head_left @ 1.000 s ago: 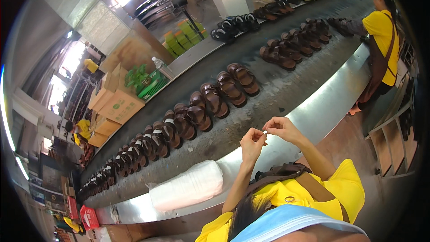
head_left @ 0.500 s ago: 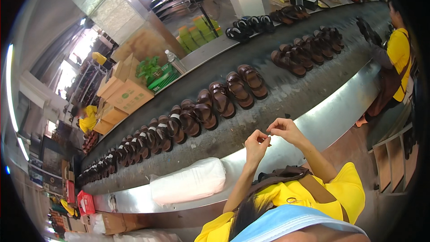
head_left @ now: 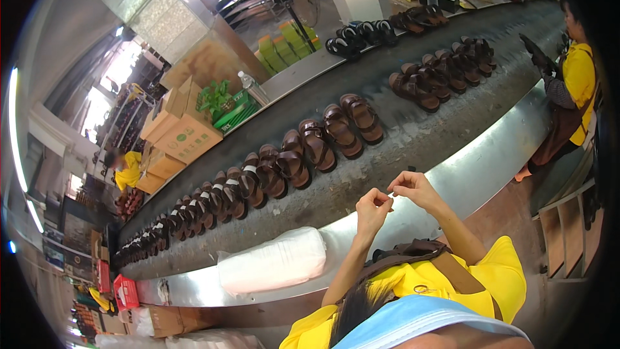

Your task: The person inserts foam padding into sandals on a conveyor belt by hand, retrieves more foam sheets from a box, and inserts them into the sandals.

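Note:
My left hand (head_left: 372, 211) and my right hand (head_left: 415, 190) are raised close together over the bench's metal edge. Both pinch thumb against fingers, the fingertips almost meeting. A tiny pale speck shows between them, too small to name. Beyond my hands, a long row of brown strapped sandals (head_left: 317, 145) lies on the dark conveyor belt (head_left: 381, 171), several with white pieces inside the straps. A second cluster of brown sandals (head_left: 414, 88) lies farther right. Neither hand touches a sandal.
A white wrapped bundle (head_left: 274, 266) lies on the metal ledge (head_left: 445, 181) left of my hands. Cardboard boxes (head_left: 184, 134) and a plant (head_left: 214, 95) stand across the belt. Black sandals (head_left: 361, 37) sit on the far ledge. A co-worker (head_left: 577, 84) at right holds dark footwear.
The brown sandals have shifted slightly left along the belt. My hands stay nearly in place, still pinched. The co-worker at right has moved the dark footwear a little toward themselves.

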Demonstrator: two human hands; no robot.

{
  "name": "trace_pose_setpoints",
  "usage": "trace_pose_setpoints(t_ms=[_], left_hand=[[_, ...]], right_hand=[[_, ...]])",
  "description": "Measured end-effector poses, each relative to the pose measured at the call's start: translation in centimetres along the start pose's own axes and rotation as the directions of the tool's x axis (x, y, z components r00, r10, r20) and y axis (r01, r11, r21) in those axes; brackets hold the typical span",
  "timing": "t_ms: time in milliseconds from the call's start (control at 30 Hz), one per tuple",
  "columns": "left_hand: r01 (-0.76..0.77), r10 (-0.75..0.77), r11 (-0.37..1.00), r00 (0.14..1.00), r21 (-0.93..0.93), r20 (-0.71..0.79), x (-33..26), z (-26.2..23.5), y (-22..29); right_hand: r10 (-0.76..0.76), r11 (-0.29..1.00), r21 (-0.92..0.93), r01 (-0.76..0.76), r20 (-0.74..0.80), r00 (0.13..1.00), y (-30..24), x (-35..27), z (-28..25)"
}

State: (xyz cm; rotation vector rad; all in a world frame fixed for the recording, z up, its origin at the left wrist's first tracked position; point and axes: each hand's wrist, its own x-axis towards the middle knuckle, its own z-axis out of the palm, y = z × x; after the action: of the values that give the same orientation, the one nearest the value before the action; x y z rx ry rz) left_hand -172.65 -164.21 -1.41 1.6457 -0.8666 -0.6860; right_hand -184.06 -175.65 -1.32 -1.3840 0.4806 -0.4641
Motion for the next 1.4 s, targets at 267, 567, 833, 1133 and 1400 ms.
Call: trace_pose_setpoints(t_ms=[267, 567, 833, 1133, 1400], left_hand=[[-0.029, 0.03, 0.999, 0.999, 0.038, -0.016, 0.5, 0.7, -0.1], [-0.022, 0.024, 0.999, 0.998, 0.037, -0.051, 0.6, 1.7, 0.6], [-0.048, 0.05, 0.997, 0.998, 0.053, -0.031, 0.9, 2.6, 0.1], [-0.008, 0.011, 0.998, 0.999, 0.057, -0.046, 0.7, 4.2, 0.3], [0.018, -0.017, 0.998, 0.999, 0.066, -0.028, 0.1, 5.4, -0.1]], right_hand=[[-0.009, 1.0, 0.017, 0.009, -0.007, 1.0, 0.2, 0.2, -0.9], [0.001, 1.0, 0.018, -0.001, 0.015, 1.0, 0.7, 0.7, -1.7], [0.005, 1.0, 0.015, -0.005, 0.015, 1.0, 0.9, 0.6, -2.6], [0.025, 1.0, 0.004, -0.025, -0.008, 1.0, 0.4, -0.3, -4.0], [0.064, 0.998, -0.016, -0.064, 0.002, 0.998, 0.1, -1.3, -4.9]])
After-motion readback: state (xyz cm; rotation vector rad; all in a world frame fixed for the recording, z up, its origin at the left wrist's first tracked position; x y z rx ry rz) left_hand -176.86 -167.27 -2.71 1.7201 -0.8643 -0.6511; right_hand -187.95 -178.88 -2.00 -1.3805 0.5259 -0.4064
